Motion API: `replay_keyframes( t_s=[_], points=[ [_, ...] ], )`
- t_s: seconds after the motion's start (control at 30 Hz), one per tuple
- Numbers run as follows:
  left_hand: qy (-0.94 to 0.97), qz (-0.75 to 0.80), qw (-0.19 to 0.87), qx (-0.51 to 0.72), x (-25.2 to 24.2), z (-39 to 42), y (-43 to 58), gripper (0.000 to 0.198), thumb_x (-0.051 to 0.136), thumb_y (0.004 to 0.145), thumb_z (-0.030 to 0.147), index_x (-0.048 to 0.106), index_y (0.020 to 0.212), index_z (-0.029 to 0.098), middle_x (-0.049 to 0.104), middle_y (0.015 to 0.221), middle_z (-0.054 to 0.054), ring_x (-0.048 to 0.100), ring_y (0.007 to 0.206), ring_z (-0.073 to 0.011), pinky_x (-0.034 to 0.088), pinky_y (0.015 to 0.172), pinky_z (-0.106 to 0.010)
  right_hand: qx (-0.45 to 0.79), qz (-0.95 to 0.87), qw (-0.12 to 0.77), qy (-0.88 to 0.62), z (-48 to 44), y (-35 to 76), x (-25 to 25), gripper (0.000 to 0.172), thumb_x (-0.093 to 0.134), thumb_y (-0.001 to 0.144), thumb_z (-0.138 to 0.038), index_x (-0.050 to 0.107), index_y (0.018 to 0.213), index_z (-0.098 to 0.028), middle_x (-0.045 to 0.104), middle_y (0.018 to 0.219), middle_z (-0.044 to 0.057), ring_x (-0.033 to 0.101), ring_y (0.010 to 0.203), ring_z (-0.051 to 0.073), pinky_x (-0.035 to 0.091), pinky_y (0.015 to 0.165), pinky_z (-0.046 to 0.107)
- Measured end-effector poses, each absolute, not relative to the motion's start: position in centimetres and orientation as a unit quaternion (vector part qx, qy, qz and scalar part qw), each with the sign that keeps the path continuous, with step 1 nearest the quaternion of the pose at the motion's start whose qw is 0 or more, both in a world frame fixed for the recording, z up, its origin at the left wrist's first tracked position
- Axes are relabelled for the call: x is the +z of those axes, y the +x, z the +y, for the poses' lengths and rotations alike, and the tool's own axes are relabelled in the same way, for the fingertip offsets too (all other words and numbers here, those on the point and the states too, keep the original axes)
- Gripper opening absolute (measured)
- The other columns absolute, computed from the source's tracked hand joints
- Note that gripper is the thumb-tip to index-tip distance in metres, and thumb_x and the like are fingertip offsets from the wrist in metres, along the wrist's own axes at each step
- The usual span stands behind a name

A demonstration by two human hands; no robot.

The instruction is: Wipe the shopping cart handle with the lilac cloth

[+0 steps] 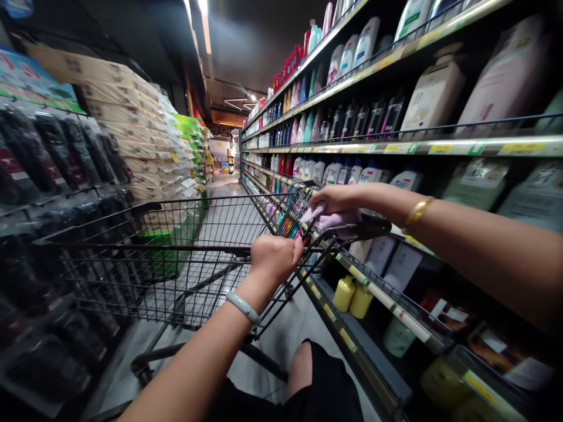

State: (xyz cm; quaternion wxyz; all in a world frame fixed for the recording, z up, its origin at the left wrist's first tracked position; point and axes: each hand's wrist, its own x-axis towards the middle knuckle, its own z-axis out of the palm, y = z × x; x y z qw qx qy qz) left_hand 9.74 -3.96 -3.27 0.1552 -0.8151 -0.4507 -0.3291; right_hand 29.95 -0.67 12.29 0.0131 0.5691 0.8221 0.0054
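A black wire shopping cart [211,234] stands across the aisle, its basket to the left. My left hand [276,258], with a pale bangle at the wrist, is closed on the cart's top rim near the handle end. My right hand [335,200], with a gold bracelet at the wrist, is closed on a pinkish-purple cloth [336,221]. The cloth lies bunched by the cart's black handle [369,228]. The right fingertips are partly hidden.
Shelves [440,146] of bottles run along the right side. Packaged black goods [57,152] hang at the left, beside tall stacked cartons [127,117]. The tiled aisle floor [222,181] stretches ahead. My knee [300,369] shows below the cart.
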Motion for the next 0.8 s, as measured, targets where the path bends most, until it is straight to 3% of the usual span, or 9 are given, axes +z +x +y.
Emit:
replay_keyframes(
  t_s=[0.17,0.43,0.53,0.7,0.8],
  points=[
    [-0.812,-0.439,0.18,-0.339,-3.6,-3.8,9.5,0.07,0.025,0.106,0.047,0.08,0.071,0.02,0.075,0.069,-0.016,0.066,0.063,-0.0239,0.03,0.058,-0.038,-0.031,0.805,0.047,0.591,-4.8,33.6,14.2,0.035,0.065,0.075,-0.015,0.079,0.106,-0.026,0.077,0.091,0.0,0.065,0.072,0.016,0.045,0.059,0.021],
    [-0.817,-0.449,0.16,-0.325,-3.5,-3.8,9.4,0.069,0.027,0.105,0.048,0.078,0.07,0.019,0.075,0.072,-0.016,0.066,0.066,-0.0252,0.026,0.059,-0.038,0.015,0.805,-0.014,0.593,-7.1,36.1,13.5,0.033,0.064,0.071,-0.011,0.079,0.097,-0.023,0.078,0.096,0.003,0.071,0.089,0.022,0.051,0.073,0.025],
    [-0.819,-0.445,0.153,-0.328,-3.6,-4.0,9.1,0.069,0.026,0.105,0.049,0.079,0.071,0.02,0.075,0.072,-0.017,0.065,0.066,-0.0242,0.027,0.06,-0.037,-0.009,0.798,-0.026,0.602,-8.3,35.6,13.0,0.032,0.062,0.07,-0.014,0.08,0.094,-0.024,0.079,0.092,0.004,0.071,0.083,0.021,0.051,0.069,0.025],
    [-0.825,-0.438,0.148,-0.325,-3.7,-4.3,8.1,0.068,0.027,0.107,0.047,0.079,0.072,0.019,0.075,0.073,-0.016,0.063,0.066,-0.0215,0.025,0.06,-0.037,-0.101,0.771,-0.108,0.619,-8.5,36.5,12.0,0.027,0.059,0.073,-0.025,0.082,0.086,-0.023,0.078,0.08,0.005,0.065,0.062,0.009,0.04,0.059,0.026],
    [-0.826,-0.432,0.165,-0.324,-3.8,-4.2,7.3,0.068,0.029,0.107,0.045,0.077,0.067,0.02,0.073,0.069,-0.013,0.06,0.061,-0.0191,0.021,0.06,-0.037,-0.065,0.762,-0.193,0.615,-7.1,37.4,11.5,0.02,0.063,0.074,-0.029,0.082,0.075,-0.024,0.076,0.074,0.004,0.065,0.061,0.009,0.04,0.06,0.026]
  ],
)
